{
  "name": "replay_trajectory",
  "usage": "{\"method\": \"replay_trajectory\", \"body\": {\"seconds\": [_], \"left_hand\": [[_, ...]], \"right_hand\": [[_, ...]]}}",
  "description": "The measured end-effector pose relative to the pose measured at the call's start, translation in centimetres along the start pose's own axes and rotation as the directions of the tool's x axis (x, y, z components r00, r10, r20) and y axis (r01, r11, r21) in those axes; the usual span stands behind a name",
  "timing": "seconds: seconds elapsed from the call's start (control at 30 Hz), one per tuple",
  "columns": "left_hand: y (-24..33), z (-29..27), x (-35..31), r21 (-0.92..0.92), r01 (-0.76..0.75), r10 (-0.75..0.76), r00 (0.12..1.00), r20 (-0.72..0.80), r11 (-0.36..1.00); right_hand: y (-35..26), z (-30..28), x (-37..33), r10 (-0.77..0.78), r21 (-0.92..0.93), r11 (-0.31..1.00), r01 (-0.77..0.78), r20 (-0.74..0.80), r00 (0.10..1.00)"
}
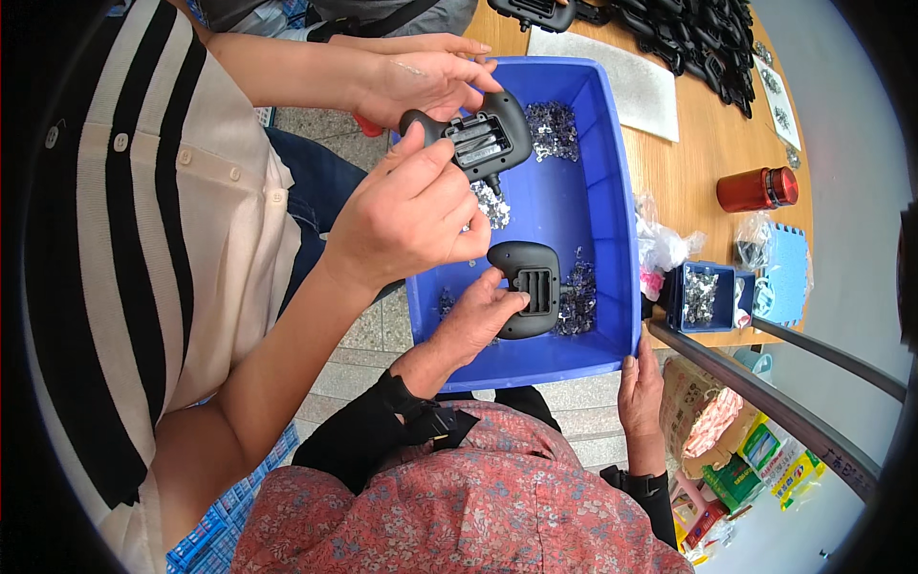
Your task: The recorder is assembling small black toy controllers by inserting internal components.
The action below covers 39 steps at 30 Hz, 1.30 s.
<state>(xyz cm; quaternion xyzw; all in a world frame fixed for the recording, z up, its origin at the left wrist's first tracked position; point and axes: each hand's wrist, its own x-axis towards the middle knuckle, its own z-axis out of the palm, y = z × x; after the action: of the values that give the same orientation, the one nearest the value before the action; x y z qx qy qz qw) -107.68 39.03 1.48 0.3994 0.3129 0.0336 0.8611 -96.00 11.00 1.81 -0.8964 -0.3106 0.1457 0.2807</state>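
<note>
Over the near part of the blue bin (613, 220), a black controller (548, 287) is held in the grip of the left hand (469, 325), the thumb laid at its open compartment! At the bin's near right corner, the wall is touched by the right hand (641, 392); whether that grip is clenched cannot be told. And over the bin's far left, a second controller (514, 122) is held by a co-worker's hand (402, 215), its compartment face up. Inside the bin, small shiny pieces (577, 311) are heaped. Right of the bin, a red bottle (751, 189) is stood on the counter (698, 172).
</note>
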Motion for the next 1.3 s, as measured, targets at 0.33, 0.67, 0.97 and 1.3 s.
{"method": "replay_trajectory", "body": {"seconds": [0.33,0.67,0.97,1.3], "left_hand": [[-0.3,-0.3,-0.3,0.015,0.002,-0.002,1.000,0.005,1.000],[-0.5,-0.3,-0.2,0.020,0.017,-0.017,1.000,0.001,1.000],[-0.2,-0.4,-0.5,0.038,0.032,-0.033,0.999,0.006,0.999],[0.2,0.0,-0.9,0.011,0.060,-0.060,0.998,0.021,0.998]], "right_hand": [[0.0,0.0,-0.2,-0.006,-0.031,1.000,0.006,-0.006,1.000],[0.4,0.2,-0.3,-0.040,-0.051,0.998,0.038,-0.029,0.999],[-0.3,-0.1,0.0,-0.022,-0.042,0.999,0.021,-0.022,1.000],[-1.9,-0.4,1.0,0.138,0.201,0.970,-0.141,0.026,0.990]]}}
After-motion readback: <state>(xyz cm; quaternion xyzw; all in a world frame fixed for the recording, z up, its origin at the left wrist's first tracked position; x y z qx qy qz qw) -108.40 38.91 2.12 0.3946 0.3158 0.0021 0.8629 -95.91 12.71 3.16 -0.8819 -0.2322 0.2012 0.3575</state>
